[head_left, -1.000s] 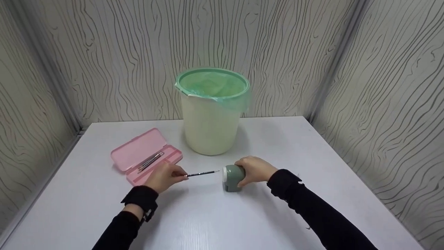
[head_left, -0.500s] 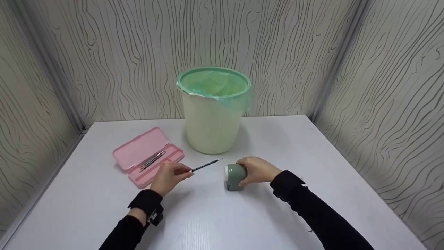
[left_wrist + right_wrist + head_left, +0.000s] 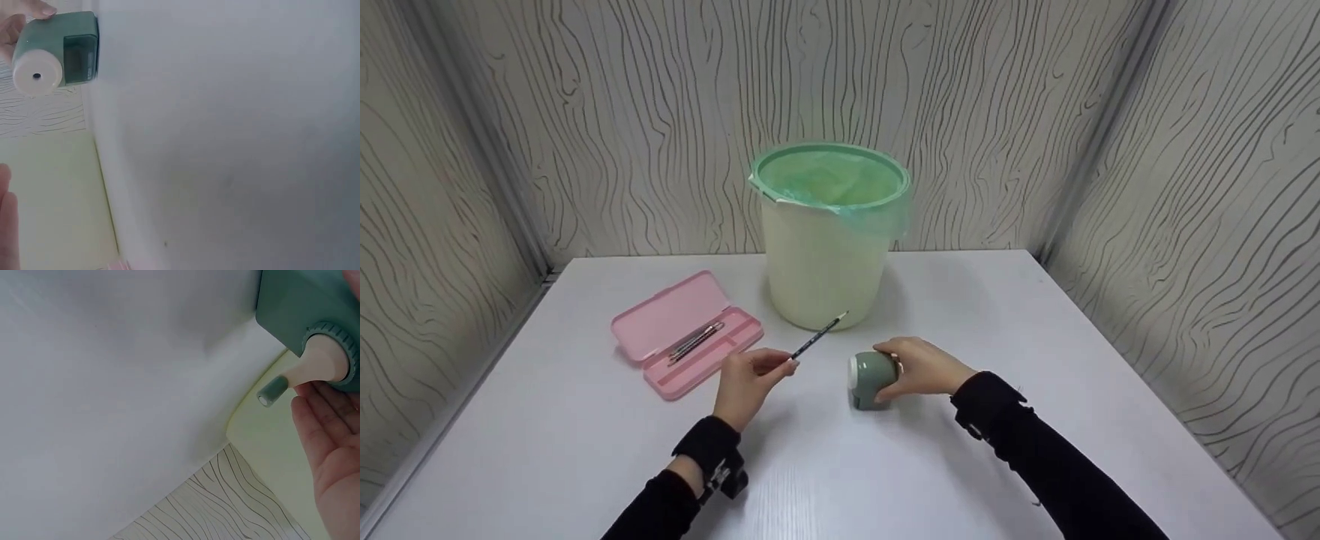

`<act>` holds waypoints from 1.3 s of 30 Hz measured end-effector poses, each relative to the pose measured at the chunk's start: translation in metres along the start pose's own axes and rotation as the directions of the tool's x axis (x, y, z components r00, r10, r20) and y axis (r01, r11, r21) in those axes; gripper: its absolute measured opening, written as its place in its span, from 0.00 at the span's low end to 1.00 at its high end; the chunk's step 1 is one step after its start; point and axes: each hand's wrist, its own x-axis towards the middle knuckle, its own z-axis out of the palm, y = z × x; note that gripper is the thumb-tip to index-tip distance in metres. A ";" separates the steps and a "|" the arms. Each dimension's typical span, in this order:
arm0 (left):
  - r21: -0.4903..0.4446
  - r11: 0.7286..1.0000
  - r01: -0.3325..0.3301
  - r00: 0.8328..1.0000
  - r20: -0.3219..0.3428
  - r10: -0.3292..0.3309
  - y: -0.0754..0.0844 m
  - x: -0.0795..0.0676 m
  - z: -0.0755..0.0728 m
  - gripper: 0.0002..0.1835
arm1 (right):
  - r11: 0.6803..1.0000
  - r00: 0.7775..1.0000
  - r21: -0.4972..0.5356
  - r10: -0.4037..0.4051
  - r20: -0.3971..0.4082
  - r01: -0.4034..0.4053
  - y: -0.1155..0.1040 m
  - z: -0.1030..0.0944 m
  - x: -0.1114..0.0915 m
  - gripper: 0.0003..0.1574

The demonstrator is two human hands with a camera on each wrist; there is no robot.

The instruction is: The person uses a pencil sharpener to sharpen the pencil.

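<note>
Between thumb and fingers my left hand (image 3: 750,382) pinches a dark patterned pencil (image 3: 817,337) by its lower end, its pale tip pointing up and away to the right. My right hand (image 3: 926,367) grips the body of a green crank pencil sharpener (image 3: 873,379) standing on the table. In the left wrist view the pencil sharpener (image 3: 79,50) shows its round white front with a hole, and a dark clear shavings drawer. The sharpener's crank handle (image 3: 312,371) faces the right wrist camera. Left of my left hand lies an open pink pencil case (image 3: 682,386).
Several pencils (image 3: 695,343) lie in the pencil case. A pale bin (image 3: 821,262) with a green rim and bag stands behind the hands. Wood-grain patterned panels (image 3: 720,90) enclose the white table (image 3: 960,472) at the back and sides.
My left hand has swung the pencil away from the sharpener's front, tilting its tip upward, and moved slightly right. The right hand keeps its grip on the sharpener.
</note>
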 end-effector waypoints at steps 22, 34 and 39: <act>-0.202 0.971 0.131 0.979 -0.126 -0.159 0.015 -0.002 0.050 0.09 | 0.828 0.885 0.560 0.257 -0.387 0.004 -0.053 0.005 0.021 0.20; -0.220 0.967 0.125 0.986 -0.084 -0.147 0.017 -0.002 0.054 0.09 | 0.725 0.859 0.689 0.354 -0.369 -0.003 -0.068 0.023 0.029 0.14; -0.169 0.979 0.112 0.992 -0.044 -0.121 0.015 -0.003 0.051 0.10 | 0.708 0.865 0.707 0.356 -0.353 -0.003 -0.064 0.026 0.031 0.13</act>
